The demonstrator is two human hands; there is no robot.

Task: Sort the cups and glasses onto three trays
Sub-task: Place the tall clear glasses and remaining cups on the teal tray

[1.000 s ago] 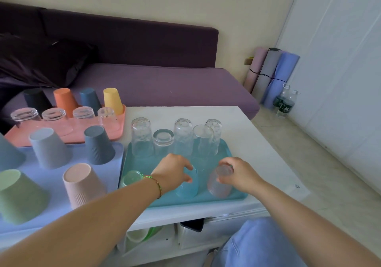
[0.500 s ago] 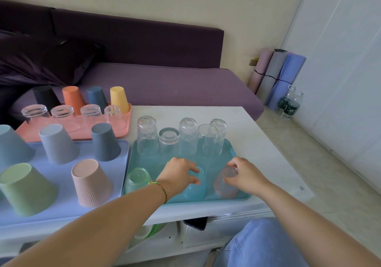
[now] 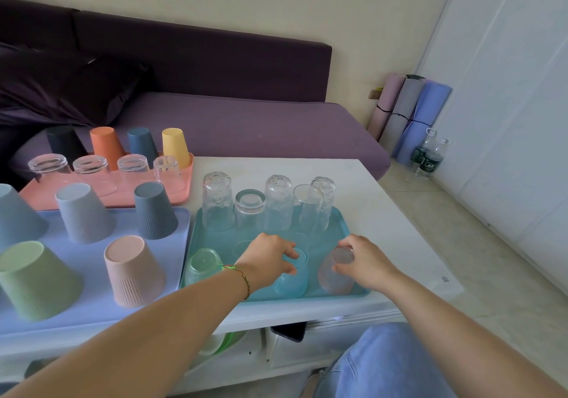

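Observation:
Three trays lie on the white table. On the teal tray (image 3: 339, 222) my left hand (image 3: 266, 259) grips an upturned blue glass (image 3: 293, 277) and my right hand (image 3: 364, 260) grips an upturned pinkish glass (image 3: 333, 277), both resting at the tray's front. A green glass (image 3: 199, 264) stands to their left. Several tall clear glasses (image 3: 278, 202) stand upside down along the back of the teal tray. The lavender tray (image 3: 92, 251) holds several upturned plastic cups. The pink tray (image 3: 123, 196) carries clear tumblers and coloured cups.
A purple sofa (image 3: 233, 127) runs behind the table. Rolled mats (image 3: 408, 114) and two water bottles (image 3: 428, 157) stand by the wall at right. The white table (image 3: 368, 188) has bare surface right of the teal tray. My knee in jeans (image 3: 384, 364) is below.
The camera view shifted slightly. Both hands stay on the same two glasses at the front of the teal tray, barely moved.

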